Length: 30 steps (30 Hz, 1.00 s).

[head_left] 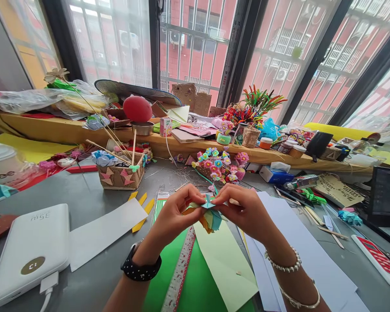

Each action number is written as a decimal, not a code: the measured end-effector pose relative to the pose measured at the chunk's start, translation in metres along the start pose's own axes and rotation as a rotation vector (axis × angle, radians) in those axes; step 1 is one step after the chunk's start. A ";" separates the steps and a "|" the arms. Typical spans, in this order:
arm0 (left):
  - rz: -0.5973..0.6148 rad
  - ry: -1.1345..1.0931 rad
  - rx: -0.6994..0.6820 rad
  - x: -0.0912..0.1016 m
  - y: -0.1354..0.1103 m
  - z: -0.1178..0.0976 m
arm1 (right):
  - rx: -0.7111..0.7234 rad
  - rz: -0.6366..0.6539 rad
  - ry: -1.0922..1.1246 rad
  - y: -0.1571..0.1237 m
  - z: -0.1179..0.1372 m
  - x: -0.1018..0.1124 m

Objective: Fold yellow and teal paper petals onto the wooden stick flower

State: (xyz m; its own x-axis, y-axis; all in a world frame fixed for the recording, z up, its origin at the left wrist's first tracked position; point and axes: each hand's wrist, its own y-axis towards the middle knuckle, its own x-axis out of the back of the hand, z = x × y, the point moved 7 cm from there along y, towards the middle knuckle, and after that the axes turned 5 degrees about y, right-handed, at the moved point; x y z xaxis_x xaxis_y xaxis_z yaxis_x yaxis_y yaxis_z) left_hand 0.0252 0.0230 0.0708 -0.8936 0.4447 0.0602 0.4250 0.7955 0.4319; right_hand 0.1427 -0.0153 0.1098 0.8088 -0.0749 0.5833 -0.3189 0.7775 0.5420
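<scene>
Head view: left hand point(175, 212), right hand point(243, 210), fingers pinched narrow on folded paper piece point(212, 219).

left hand point(177, 212) + right hand point(247, 212): pinch folded paper flower point(209, 212) together, centre | ruler point(180, 273) on green sheet point(198, 286): 6 o'clock | power bank point(29, 251): 8 o'clock | counter point(94, 277): grey | flower basket point(219, 167): 12 o'clock

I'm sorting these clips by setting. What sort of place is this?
Probably a paper-craft desk beside a barred window. The left hand and right hand pinch a folded paper piece above green paper; a paper-flower bouquet, a box of sticks and a ruler sit nearby.
</scene>
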 end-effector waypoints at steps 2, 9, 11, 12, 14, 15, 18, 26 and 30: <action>-0.017 -0.046 0.003 0.000 0.000 0.000 | 0.041 -0.029 0.023 0.000 0.002 0.001; -0.051 -0.272 0.142 -0.005 -0.002 0.001 | 0.031 -0.207 0.132 -0.004 -0.001 0.005; -0.011 -0.352 0.175 -0.010 -0.002 0.002 | 0.021 -0.256 0.166 -0.005 -0.003 0.006; 0.021 -0.388 0.186 -0.013 -0.002 0.003 | 0.019 -0.274 0.176 -0.005 -0.004 0.006; 0.068 -0.434 0.200 -0.016 -0.001 0.004 | 0.019 -0.297 0.169 -0.006 -0.005 0.007; 0.079 -0.439 0.207 -0.016 -0.001 0.005 | 0.014 -0.297 0.148 -0.005 -0.005 0.007; 0.057 -0.388 0.234 -0.013 0.000 0.009 | -0.033 -0.255 0.044 -0.003 -0.006 0.007; 0.057 -0.059 0.229 -0.009 -0.001 0.013 | 0.023 -0.052 -0.161 0.000 -0.002 0.002; 0.052 0.105 0.197 -0.008 -0.001 0.011 | 0.006 -0.019 -0.208 0.002 -0.004 0.001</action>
State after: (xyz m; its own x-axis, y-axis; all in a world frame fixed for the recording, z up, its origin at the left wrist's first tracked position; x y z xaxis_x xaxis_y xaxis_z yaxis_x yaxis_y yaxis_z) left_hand 0.0341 0.0235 0.0598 -0.8754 0.4501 0.1761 0.4817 0.8421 0.2426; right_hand 0.1449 -0.0114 0.1089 0.6958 -0.2174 0.6846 -0.3078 0.7709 0.5576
